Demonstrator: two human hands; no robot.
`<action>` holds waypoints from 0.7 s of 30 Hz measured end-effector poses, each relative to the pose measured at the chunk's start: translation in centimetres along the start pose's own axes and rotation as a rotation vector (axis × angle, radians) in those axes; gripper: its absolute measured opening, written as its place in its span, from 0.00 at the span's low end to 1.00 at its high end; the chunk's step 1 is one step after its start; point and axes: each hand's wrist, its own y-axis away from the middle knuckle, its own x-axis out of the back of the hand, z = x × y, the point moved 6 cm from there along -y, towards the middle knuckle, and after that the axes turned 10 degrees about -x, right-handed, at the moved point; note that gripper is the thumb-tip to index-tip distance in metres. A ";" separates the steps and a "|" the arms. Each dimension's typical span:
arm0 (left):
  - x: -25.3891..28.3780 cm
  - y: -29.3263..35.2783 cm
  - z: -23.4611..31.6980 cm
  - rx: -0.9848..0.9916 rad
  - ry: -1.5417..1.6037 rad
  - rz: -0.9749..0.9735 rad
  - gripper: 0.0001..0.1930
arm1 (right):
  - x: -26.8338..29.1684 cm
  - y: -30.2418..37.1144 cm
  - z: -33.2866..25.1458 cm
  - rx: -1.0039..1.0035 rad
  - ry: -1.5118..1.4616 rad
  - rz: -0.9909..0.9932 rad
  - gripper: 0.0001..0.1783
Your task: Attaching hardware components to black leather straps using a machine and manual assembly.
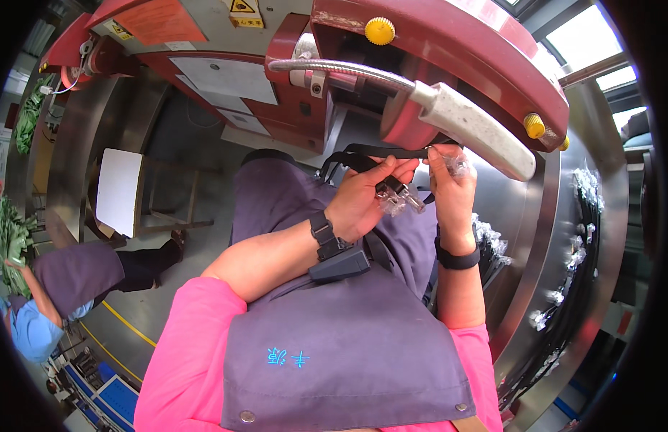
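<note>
My left hand (355, 198) is closed round several narrow black straps (388, 152), which look like belts, with metal buckles in clear plastic wrap (397, 201) hanging below the fingers. My right hand (454, 189) pinches one strap at its end, and another bit of clear wrap (458, 166) shows by its fingers. One strap stretches level between the two hands, just under the red wheel (406, 124) of a machine. The loose strap ends curve off to the left of my left hand. Whether the strap touches the wheel I cannot tell.
The red machine (449, 36) arches over my hands, and a pale block (481, 129) on a metal hose hangs close above the right one. To the right, wrapped black straps (575, 245) lie along a metal bench (517, 288). At left are a stool (119, 191) and another person (74, 284) holding green strips.
</note>
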 end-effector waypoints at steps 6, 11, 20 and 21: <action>-0.3 0.3 0.3 0.021 -0.079 -0.004 0.08 | 0.3 0.7 0.8 0.017 -0.099 0.005 0.02; 0.4 0.2 0.1 0.033 -0.081 0.010 0.08 | 0.2 0.8 1.1 0.060 -0.105 0.002 0.02; 0.9 0.0 0.5 0.001 -0.054 0.004 0.10 | -0.7 0.3 0.7 0.058 -0.068 -0.008 0.02; 0.9 0.0 0.6 0.001 -0.053 0.003 0.10 | -0.7 0.3 0.7 0.049 -0.075 -0.011 0.03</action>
